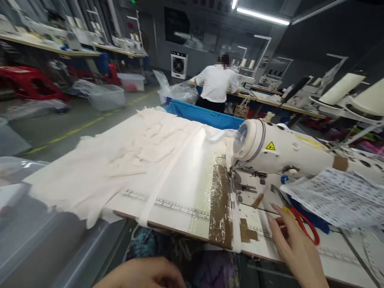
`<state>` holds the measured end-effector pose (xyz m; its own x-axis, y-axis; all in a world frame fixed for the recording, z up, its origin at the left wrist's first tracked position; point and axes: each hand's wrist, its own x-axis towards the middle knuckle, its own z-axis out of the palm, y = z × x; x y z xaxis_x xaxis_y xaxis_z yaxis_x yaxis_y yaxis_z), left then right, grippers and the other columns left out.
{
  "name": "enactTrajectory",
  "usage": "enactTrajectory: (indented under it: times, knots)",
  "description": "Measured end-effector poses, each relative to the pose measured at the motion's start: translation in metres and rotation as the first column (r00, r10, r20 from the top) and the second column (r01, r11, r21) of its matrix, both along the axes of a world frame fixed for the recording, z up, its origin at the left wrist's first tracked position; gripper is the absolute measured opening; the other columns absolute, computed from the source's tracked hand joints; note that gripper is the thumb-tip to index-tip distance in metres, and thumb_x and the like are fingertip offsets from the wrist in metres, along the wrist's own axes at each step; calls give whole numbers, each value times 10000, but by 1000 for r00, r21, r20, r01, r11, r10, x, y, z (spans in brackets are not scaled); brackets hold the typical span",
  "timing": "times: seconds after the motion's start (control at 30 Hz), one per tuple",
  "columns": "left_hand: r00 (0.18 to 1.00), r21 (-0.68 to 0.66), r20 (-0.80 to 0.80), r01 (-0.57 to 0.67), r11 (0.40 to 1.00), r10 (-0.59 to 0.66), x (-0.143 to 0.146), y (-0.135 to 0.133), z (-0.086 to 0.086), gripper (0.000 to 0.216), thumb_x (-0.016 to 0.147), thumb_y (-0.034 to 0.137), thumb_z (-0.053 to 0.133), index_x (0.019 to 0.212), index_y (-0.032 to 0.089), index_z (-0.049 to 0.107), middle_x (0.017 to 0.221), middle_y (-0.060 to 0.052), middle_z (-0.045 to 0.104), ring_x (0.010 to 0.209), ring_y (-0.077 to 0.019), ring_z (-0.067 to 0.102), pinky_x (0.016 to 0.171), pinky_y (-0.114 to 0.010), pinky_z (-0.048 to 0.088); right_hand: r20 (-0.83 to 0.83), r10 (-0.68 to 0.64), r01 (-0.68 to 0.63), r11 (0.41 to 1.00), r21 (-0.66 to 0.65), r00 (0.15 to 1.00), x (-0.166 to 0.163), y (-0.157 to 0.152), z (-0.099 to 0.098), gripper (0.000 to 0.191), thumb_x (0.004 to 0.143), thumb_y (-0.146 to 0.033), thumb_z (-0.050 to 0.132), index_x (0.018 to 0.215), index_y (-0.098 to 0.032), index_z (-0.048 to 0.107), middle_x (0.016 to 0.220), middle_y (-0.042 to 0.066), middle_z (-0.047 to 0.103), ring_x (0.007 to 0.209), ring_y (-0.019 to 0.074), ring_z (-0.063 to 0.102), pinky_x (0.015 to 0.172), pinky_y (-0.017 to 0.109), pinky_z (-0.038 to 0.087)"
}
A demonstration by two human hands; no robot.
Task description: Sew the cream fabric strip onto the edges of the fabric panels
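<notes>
My right hand [297,248] is over the front of the sewing table, right of the needle area, with thumb and forefinger apart and nothing visible between them. Beside its fingers lie scissors [304,224] with red handles; I cannot tell whether they touch. My left hand [150,274] is low at the bottom edge, in front of the table, its fingertips hidden. A white sewing machine [279,148] stands behind my right hand. A narrow white strip [235,216] runs from the needle area over the front edge. Another white strip [163,176] crosses the tabletop further left.
Pale fabric pieces [120,160] cover the table's left side and overhang it. A printed sheet [333,196] lies at right, near thread cones [342,88]. A blue cloth bin [204,114] is behind the table. A person in white [217,82] sits further back. Plastic bins [106,96] stand left.
</notes>
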<state>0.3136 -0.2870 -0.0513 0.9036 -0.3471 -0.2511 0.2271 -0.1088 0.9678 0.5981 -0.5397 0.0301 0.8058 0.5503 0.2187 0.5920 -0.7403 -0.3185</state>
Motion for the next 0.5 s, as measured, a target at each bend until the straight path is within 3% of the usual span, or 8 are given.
enactTrajectory:
  times: [0.1, 0.17, 0.2, 0.23, 0.27, 0.33, 0.4, 0.5]
  knots:
    - [991, -7, 104, -78, 997, 79, -38, 40, 56, 520, 932, 570, 579, 1314, 224, 655, 1164, -101, 741, 1007, -261, 729, 887, -334, 578, 56, 20, -9, 984, -177, 998, 10, 56, 3, 495, 993, -529, 357, 1210, -210, 668, 1059, 127, 729, 756, 285, 718, 450, 303, 440]
    - [945, 185, 157, -314, 931, 288, -49, 75, 94, 432, 964, 538, 545, 1292, 279, 653, 1159, -66, 740, 980, -222, 724, 885, -318, 577, 87, 28, -1, 953, -303, 996, 15, 76, 7, 436, 1002, -454, 344, 1096, -189, 677, 1023, 141, 718, 756, 309, 716, 469, 322, 424]
    - [886, 319, 195, -463, 827, 421, -50, 94, 109, 418, 960, 563, 529, 1243, 292, 674, 1144, -58, 742, 1004, -227, 709, 895, -327, 572, 89, 36, -3, 938, -346, 995, 17, 80, 7, 402, 1003, -410, 341, 1058, -184, 669, 1000, 139, 714, 747, 308, 715, 482, 327, 425]
    - [804, 432, 252, -591, 681, 538, -47, 115, 120, 450, 949, 602, 506, 1231, 293, 672, 1139, -61, 740, 1031, -243, 693, 895, -346, 570, 85, 49, -14, 929, -371, 995, 19, 80, 7, 372, 998, -365, 339, 1040, -180, 658, 989, 136, 712, 742, 302, 716, 493, 328, 429]
    - [712, 522, 346, -687, 506, 611, -43, 136, 128, 513, 931, 637, 478, 1251, 278, 654, 1164, -75, 727, 1046, -261, 678, 899, -373, 566, 80, 67, -33, 927, -373, 995, 20, 78, 5, 355, 990, -326, 333, 1052, -175, 648, 1004, 138, 713, 756, 298, 720, 501, 329, 439]
    - [553, 661, 552, -747, 78, 624, -30, 175, 134, 578, 907, 644, 397, 1233, 237, 645, 1205, -108, 699, 1113, -304, 634, 955, -439, 533, 81, 109, -77, 944, -321, 991, 23, 68, -3, 373, 968, -276, 323, 1145, -152, 627, 1094, 163, 716, 840, 307, 731, 545, 343, 490]
    - [517, 680, 610, -730, -62, 601, -16, 205, 132, 585, 818, 601, 487, 1177, 168, 648, 1274, -175, 648, 1265, -379, 524, 1077, -528, 426, 98, 135, -109, 967, -232, 986, 24, 55, -16, 445, 962, -288, 312, 1268, -116, 586, 1195, 197, 703, 951, 331, 727, 634, 382, 553]
    - [516, 691, 616, -717, -94, 595, -4, 227, 129, 406, 777, 526, 517, 916, 174, 664, 1154, -188, 685, 1278, -393, 493, 1104, -544, 375, 118, 68, -58, 994, -91, 991, 20, 34, -34, 517, 977, -350, 280, 1321, -101, 574, 1263, 206, 689, 1074, 351, 704, 739, 413, 593]
